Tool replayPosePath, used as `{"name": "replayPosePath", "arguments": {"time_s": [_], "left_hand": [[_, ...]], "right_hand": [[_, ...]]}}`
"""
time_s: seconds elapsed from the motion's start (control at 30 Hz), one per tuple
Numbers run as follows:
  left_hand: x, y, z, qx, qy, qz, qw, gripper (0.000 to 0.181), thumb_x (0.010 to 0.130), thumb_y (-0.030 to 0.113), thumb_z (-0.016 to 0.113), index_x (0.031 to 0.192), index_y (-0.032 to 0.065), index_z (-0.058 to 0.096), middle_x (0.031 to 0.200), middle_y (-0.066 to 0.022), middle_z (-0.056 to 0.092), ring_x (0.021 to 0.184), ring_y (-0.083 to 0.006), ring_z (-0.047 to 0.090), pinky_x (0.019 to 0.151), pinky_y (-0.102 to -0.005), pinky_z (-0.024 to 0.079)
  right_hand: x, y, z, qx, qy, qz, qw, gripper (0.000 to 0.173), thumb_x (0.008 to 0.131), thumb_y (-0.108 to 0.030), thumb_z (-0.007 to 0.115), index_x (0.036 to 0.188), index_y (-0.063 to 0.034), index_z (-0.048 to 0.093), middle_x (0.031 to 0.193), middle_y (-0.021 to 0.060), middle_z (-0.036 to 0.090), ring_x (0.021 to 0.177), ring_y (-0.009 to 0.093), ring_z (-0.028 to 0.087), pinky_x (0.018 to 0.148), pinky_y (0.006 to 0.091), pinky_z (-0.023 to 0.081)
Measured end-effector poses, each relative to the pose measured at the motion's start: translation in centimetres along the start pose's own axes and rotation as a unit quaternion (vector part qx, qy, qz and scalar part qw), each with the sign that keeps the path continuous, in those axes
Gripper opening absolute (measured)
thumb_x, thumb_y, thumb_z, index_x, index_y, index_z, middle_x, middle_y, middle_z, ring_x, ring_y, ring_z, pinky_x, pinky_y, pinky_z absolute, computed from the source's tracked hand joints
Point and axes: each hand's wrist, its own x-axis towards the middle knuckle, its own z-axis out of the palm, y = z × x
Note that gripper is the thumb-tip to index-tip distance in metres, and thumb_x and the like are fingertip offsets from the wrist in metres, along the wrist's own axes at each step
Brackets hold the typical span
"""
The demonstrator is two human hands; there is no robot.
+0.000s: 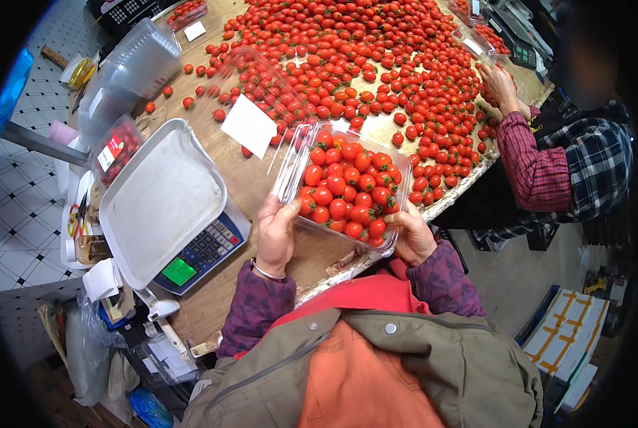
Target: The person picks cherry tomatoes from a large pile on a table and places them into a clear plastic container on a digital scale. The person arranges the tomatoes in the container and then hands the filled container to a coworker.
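Note:
Between my two hands is a clear plastic clamshell box (311,224) full of cherry tomatoes (351,187), many with green stems. My left hand (277,232) grips its near left corner, thumb on the rim. The near right corner is in my right hand (414,234), its thumb over the edge. The box's clear lid (268,69) stands folded back on the far left side, with a white card or label (249,127) on it. Loose tomatoes on the table show through the lid.
A digital scale (198,251) with a white pan (161,198) stands at left. Behind it are a labelled tomato box (116,150) and stacked clear containers (131,64). A large heap of tomatoes (351,43) covers the far table. At right, a co-worker's hand (498,85) is near another box (475,44).

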Motion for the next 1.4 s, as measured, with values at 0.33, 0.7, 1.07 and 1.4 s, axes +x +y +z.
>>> {"name": "replayPosePath", "arguments": {"time_s": [0.33, 0.7, 1.07, 1.4], "left_hand": [[0.2, 0.5, 0.8, 0.101, 0.048, 0.038, 0.993, 0.05, 0.085, 0.005, 0.064, 0.131, -0.0012, 0.047, 0.124, -0.0092, 0.054, 0.113, -0.0167, 0.053, 0.1, -0.0308, 0.041], [0.3, -1.2, -0.5, 0.048, 0.135, 0.047, 0.989, 0.03, 0.095, 0.009, 0.055, 0.123, -0.0013, 0.056, 0.116, -0.0067, 0.06, 0.105, -0.0118, 0.055, 0.094, -0.0274, 0.042], [0.2, -0.7, -0.2, 0.002, 0.129, 0.041, 0.991, 0.027, 0.098, 0.015, 0.049, 0.118, -0.0013, 0.058, 0.115, -0.0068, 0.061, 0.105, -0.0129, 0.056, 0.093, -0.0272, 0.044], [-0.1, 0.3, 0.3, 0.009, 0.085, 0.008, 0.996, 0.031, 0.09, 0.004, 0.058, 0.12, -0.0016, 0.057, 0.111, -0.0057, 0.062, 0.1, -0.0109, 0.058, 0.089, -0.0252, 0.046]], "right_hand": [[0.0, 0.0, 1.7, -0.119, 0.007, -0.049, 0.992, 0.074, 0.072, 0.005, 0.052, 0.141, -0.0028, 0.029, 0.13, 0.0122, 0.051, 0.116, 0.021, 0.056, 0.09, 0.0327, 0.052], [-0.1, 1.0, 1.7, -0.114, 0.014, -0.03, 0.993, 0.073, 0.07, 0.0, 0.055, 0.139, -0.0013, 0.031, 0.126, 0.0117, 0.052, 0.109, 0.019, 0.057, 0.085, 0.0302, 0.051], [0.0, 2.2, 0.8, -0.098, 0.001, -0.031, 0.995, 0.071, 0.07, 0.002, 0.053, 0.138, 0.0, 0.033, 0.128, 0.0121, 0.052, 0.115, 0.022, 0.055, 0.096, 0.0352, 0.046], [-0.1, 2.2, 0.8, -0.094, 0.002, -0.036, 0.995, 0.072, 0.07, 0.001, 0.055, 0.139, -0.0001, 0.032, 0.129, 0.0129, 0.051, 0.116, 0.023, 0.055, 0.096, 0.0367, 0.047]]}}
